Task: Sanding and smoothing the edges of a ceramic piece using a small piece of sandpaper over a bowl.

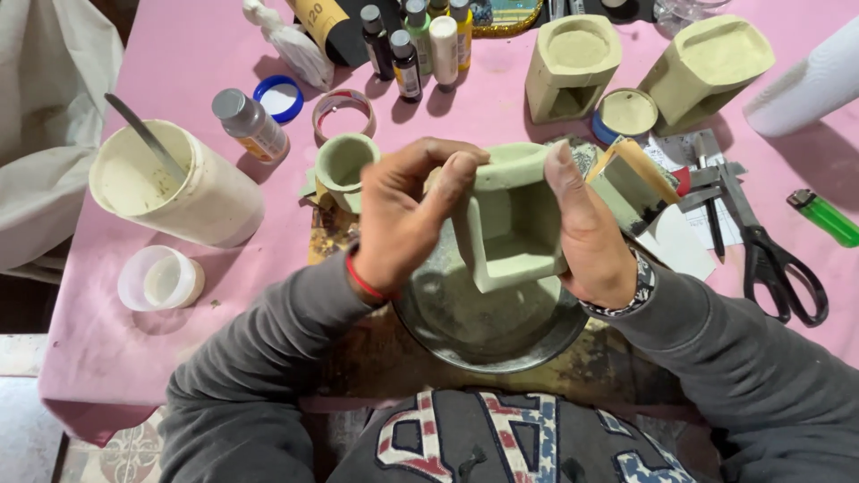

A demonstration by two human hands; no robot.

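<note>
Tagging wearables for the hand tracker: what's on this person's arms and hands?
Both arms wear dark grey long sleeves, pushed up slightly at the wrists. The left hand is bare, with a thin red band around the wrist. The right hand is also bare, with a dark patterned bracelet or watch strap at the wrist. No gloves; no rings visible.

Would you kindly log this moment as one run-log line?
left hand: rubbing pale green square clay holder | right hand: gripping holder | under: round metal dish | surface: pink tablecloth
</note>
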